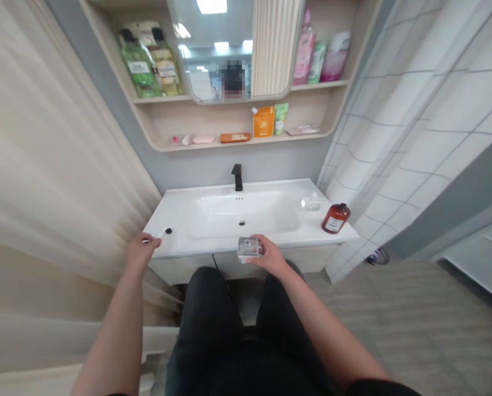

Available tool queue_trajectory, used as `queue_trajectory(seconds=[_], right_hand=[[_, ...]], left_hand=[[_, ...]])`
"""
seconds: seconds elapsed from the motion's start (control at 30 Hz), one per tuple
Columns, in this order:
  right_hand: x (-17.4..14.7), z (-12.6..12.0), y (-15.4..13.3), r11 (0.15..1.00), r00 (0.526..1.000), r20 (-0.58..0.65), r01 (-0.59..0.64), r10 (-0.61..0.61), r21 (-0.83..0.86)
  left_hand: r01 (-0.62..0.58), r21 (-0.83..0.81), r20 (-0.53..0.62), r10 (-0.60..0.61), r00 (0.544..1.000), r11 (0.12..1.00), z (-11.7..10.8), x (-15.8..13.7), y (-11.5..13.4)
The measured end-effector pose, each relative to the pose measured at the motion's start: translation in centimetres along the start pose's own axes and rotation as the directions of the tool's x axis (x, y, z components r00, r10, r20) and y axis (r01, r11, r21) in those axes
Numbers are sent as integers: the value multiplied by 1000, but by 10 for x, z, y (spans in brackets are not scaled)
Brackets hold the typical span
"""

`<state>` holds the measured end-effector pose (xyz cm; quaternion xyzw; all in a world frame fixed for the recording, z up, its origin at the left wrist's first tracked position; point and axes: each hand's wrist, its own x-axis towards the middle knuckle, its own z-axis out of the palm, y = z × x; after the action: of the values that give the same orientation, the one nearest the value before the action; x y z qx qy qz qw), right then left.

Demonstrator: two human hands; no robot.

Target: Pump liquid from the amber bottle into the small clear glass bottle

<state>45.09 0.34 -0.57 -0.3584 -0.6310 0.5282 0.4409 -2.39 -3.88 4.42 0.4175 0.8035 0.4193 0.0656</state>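
Observation:
My right hand [271, 256] grips a clear, square glass container [248, 247] from its right side, just in front of the sink's front edge. Over the left end of the white countertop [175, 212] is my left hand [142, 250], its thumb and fingertips pinched together. A thin pale thing may be at those fingertips, but it is too small to name. Close by lies a small round black piece [169, 231], apart from the fingers. The white basin [205, 220] lies between and beyond my hands.
A black faucet [238, 179] rises behind the basin. On the counter's right stand a clear bottle [311, 203] and a brown bottle [335, 218]. Above, a mirrored cabinet [163, 144] holds toiletries, including an orange pouch [263, 121]. A curtain [76, 165] hangs at left.

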Motion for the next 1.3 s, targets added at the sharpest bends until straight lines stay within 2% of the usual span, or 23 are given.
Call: queue_trajectory(seconds=[0.07,0.17,0.33,0.43,0.57,0.7,0.8,0.87,0.9,0.97,1.0,1.07,1.13,1.17,1.3], right_hand=[[0,-3,1,1000,1000,-9,-6,6,-5],[2,-7,2,1000,999,-25,-24,25,16],[7,-14,3,999,996,-72,-42,43,12],[10,-17,3,998,993,-97,-60,61,20],[14,-18,5,996,991,-105,-81,85,41],[18,-17,5,995,991,-100,-83,88,49],[20,-13,4,995,994,-72,-76,81,69],[20,-8,3,994,996,-48,-75,79,82],[20,-4,2,993,996,-32,-77,80,88],[21,5,0,992,997,12,-80,79,95],[22,10,-2,993,997,40,-73,69,97],[23,21,-4,994,995,92,-34,25,101],[25,33,-6,994,991,128,21,-35,111],[26,40,-6,992,987,145,45,-62,114],[31,62,-5,987,969,223,71,-103,145]], left_hand=[[21,193,-6,-20,1000,981,0,21,-23],[-13,346,-10,18,1000,938,11,42,-42],[-8,431,-57,36,998,902,39,56,-53],[-60,435,-56,94,994,899,51,56,-54],[-143,420,-55,182,982,896,57,49,-55],[-222,372,-72,267,961,901,48,31,-51],[-262,295,-146,315,938,919,37,3,-36],[-279,185,-172,310,935,943,35,-25,-17],[-299,99,-152,311,938,949,37,-42,-4],[-359,-159,20,367,930,920,45,-75,23],[-355,-302,140,409,902,885,51,-91,36],[-252,-519,356,474,805,817,64,-118,59],[-131,-616,474,499,726,776,75,-136,76],[-87,-632,500,492,713,770,79,-142,81],[-23,-613,490,403,773,790,83,-148,87]])
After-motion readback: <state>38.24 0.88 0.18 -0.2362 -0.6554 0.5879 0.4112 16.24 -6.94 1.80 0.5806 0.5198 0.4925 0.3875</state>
